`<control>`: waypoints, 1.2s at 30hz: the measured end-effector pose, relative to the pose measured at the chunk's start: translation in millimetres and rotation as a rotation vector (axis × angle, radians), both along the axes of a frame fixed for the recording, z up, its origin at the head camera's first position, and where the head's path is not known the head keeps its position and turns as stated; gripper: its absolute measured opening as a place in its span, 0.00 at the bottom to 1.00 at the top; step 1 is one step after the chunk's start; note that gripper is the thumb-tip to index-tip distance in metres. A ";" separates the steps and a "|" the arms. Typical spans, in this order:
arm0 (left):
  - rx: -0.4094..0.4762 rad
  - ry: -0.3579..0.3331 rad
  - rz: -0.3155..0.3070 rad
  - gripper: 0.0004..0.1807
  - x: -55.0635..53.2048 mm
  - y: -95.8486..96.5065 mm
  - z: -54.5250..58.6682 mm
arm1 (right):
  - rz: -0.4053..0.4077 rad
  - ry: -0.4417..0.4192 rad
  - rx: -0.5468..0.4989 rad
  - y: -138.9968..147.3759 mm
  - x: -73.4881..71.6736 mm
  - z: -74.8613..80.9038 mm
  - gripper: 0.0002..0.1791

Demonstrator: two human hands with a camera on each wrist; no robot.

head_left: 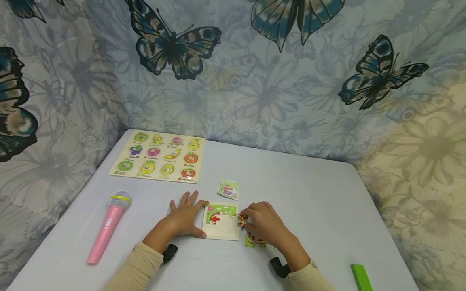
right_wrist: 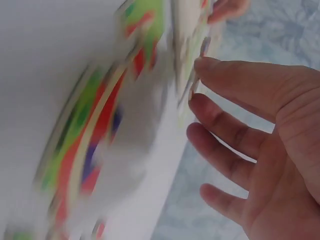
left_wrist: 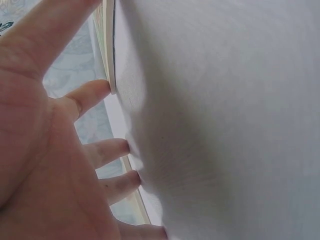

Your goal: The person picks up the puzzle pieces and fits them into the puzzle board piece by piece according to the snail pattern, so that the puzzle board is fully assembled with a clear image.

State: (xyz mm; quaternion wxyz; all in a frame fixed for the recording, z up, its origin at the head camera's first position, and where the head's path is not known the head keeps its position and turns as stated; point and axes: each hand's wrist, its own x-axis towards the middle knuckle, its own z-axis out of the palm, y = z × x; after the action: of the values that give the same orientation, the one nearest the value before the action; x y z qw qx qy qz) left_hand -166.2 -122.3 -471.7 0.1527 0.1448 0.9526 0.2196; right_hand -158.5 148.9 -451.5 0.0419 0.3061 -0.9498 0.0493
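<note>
Left fingers (head_left: 200, 204) spread against puzzle board (head_left: 223, 232), right fingers (right_wrist: 220, 120) pinching 1 puzzle piece (head_left: 241, 221)

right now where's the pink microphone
In the head view, the pink microphone lies at left on the white table, left of the left hand and below the fruit board.
</note>
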 end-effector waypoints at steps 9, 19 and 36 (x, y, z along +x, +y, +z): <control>-0.002 0.014 0.006 0.53 0.2 -0.1 0.2 | 0.114 0.011 0.011 -37.2 -5.2 1.9 0.14; -0.025 0.012 0.000 0.54 -0.8 0.8 -0.8 | 0.103 0.007 0.034 -53.0 -6.1 -9.1 0.14; -0.031 0.016 0.000 0.53 -0.4 0.5 2.5 | 0.079 0.070 0.081 -57.5 -4.9 -12.3 0.15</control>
State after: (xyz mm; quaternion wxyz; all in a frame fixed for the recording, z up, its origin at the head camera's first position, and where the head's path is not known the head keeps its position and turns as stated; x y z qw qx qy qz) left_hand -166.6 -121.8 -469.2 0.1471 0.1441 0.9572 0.2036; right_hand -163.4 91.3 -463.8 0.0608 0.3464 -0.9361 0.0019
